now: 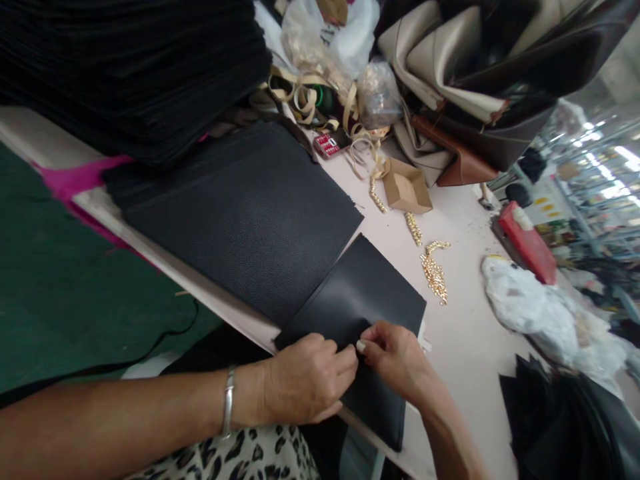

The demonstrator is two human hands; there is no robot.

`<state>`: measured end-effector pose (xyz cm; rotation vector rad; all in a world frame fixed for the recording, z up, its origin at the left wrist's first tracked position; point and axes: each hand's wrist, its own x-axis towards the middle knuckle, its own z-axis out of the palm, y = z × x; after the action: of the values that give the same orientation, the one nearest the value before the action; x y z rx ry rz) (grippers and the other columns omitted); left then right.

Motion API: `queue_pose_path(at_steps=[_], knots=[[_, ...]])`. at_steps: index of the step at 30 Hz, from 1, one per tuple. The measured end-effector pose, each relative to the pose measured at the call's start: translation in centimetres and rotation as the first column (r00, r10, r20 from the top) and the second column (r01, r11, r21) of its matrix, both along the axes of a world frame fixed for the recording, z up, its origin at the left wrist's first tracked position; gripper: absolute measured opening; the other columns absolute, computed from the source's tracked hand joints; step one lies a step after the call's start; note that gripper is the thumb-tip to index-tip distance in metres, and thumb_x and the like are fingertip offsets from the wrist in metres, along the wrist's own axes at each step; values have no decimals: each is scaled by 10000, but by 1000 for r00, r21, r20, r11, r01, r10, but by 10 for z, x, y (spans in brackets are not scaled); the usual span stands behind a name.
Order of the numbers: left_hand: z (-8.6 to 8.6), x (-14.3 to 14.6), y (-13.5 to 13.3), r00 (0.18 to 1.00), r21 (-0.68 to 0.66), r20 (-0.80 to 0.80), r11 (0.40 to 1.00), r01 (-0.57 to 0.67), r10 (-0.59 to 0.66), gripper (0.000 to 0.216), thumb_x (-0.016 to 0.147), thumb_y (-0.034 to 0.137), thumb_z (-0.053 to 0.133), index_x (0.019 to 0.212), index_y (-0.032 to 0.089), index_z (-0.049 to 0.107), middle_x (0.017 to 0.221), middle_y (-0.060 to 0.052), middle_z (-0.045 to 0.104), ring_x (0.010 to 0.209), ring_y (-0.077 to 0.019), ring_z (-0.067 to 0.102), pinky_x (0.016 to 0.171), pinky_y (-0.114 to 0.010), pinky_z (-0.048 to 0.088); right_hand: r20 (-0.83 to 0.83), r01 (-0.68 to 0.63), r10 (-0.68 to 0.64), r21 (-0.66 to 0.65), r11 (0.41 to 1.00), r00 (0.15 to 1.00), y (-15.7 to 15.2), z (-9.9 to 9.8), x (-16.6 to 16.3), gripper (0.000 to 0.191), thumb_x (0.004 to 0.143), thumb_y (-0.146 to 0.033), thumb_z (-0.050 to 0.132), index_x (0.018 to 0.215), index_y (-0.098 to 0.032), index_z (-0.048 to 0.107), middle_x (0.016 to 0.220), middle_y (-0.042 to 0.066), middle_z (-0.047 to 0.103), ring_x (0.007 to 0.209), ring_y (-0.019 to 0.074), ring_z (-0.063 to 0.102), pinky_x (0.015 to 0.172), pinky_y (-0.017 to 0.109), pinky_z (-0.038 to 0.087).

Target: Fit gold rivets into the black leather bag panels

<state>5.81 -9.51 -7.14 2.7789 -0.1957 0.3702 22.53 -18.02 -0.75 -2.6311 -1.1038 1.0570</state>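
A smooth black leather-like panel [350, 287] lies at the table's near edge, under both my hands. My left hand [310, 377] is closed over its lower part with the fingers curled; whatever they grip is hidden. Close beside it, my right hand [397, 357] pinches thumb and forefinger together at the panel's surface. Anything in that pinch is too small to make out. A larger grained black panel [250, 213] adjoins the smooth one at the upper left. Small gold-coloured metal pieces [434, 273] are scattered in a pile to the right, with rows of similar pieces behind.
A tall stack of black sheets [125, 73] stands at the left. Farther back are a small cardboard box [407, 187], plastic bags [330, 40] and folded bag pieces [450, 67]. On the right are a red object [530, 243], white plastic [530, 300] and black pieces [560, 420].
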Motion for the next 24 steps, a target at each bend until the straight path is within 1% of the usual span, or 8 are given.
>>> queue_pose_path(at_steps=[4, 9, 11, 13, 16, 20, 22, 24], knots=[[-1, 0, 0, 1000, -26, -16, 1000, 10, -11, 463, 887, 450, 583, 1204, 113, 594, 1172, -96, 649, 742, -219, 580, 547, -378, 427, 1, -5, 5, -76, 997, 1000, 9, -2, 8, 65, 775, -161, 614, 728, -205, 624, 583, -25, 628, 548, 124, 555, 521, 235, 352], [-1, 2, 2, 999, -52, -47, 999, 3, -5, 461, 869, 400, 617, 1236, 123, 590, 1187, -96, 664, 779, -228, 621, 589, -379, 482, 34, 0, 1, -34, 999, 999, 10, -8, 11, 69, 730, -153, 664, 705, -210, 635, 583, -35, 622, 544, 113, 546, 500, 226, 340], [-1, 1, 2, 999, -74, -47, 997, 0, -3, 446, 850, 364, 643, 1230, 134, 603, 1184, -90, 673, 820, -233, 644, 631, -380, 510, 32, 65, -65, 19, 998, 997, 6, -10, 8, 71, 715, -174, 705, 756, -211, 660, 608, -39, 635, 551, 111, 556, 506, 220, 354], [-2, -1, 2, 999, -87, -32, 996, -13, 10, 425, 826, 279, 655, 1227, 144, 614, 1177, -84, 684, 862, -243, 664, 678, -385, 529, 38, 141, -145, 96, 985, 989, -1, -9, 4, 161, 699, -244, 767, 834, -215, 684, 655, -35, 658, 579, 120, 586, 528, 221, 385], [-11, -3, 2, 996, -62, 66, 997, -54, 59, 448, 781, 125, 588, 1227, 151, 624, 1197, -102, 687, 913, -276, 685, 750, -422, 540, 158, 173, -213, 233, 957, 964, -19, -5, 2, 329, 684, -413, 817, 925, -220, 704, 790, 6, 695, 704, 171, 648, 618, 254, 455], [-32, 1, 7, 985, -96, 161, 994, -49, 65, 462, 823, 135, 502, 1264, 235, 596, 1222, -72, 686, 973, -268, 700, 817, -402, 557, 414, 243, -361, 310, 919, 836, -53, -2, 3, 393, 816, -454, 707, 1097, -183, 667, 1051, 118, 685, 971, 265, 657, 847, 362, 494], [-36, 3, 8, 982, -140, 162, 988, -70, 93, 516, 830, 170, 514, 1335, 273, 535, 1249, -65, 673, 1018, -268, 695, 858, -394, 560, 405, 322, -448, 344, 882, 797, -67, -7, 4, 411, 834, -427, 686, 1148, -165, 641, 1068, 134, 683, 997, 277, 657, 884, 385, 493], [-31, 4, 7, 985, -171, 147, 983, -69, 95, 568, 829, 213, 560, 1386, 286, 478, 1268, -71, 661, 1068, -272, 681, 914, -393, 549, 313, 377, -518, 413, 829, 796, -75, -15, 5, 413, 794, -369, 724, 1146, -169, 643, 1009, 104, 705, 939, 255, 678, 855, 359, 511]])
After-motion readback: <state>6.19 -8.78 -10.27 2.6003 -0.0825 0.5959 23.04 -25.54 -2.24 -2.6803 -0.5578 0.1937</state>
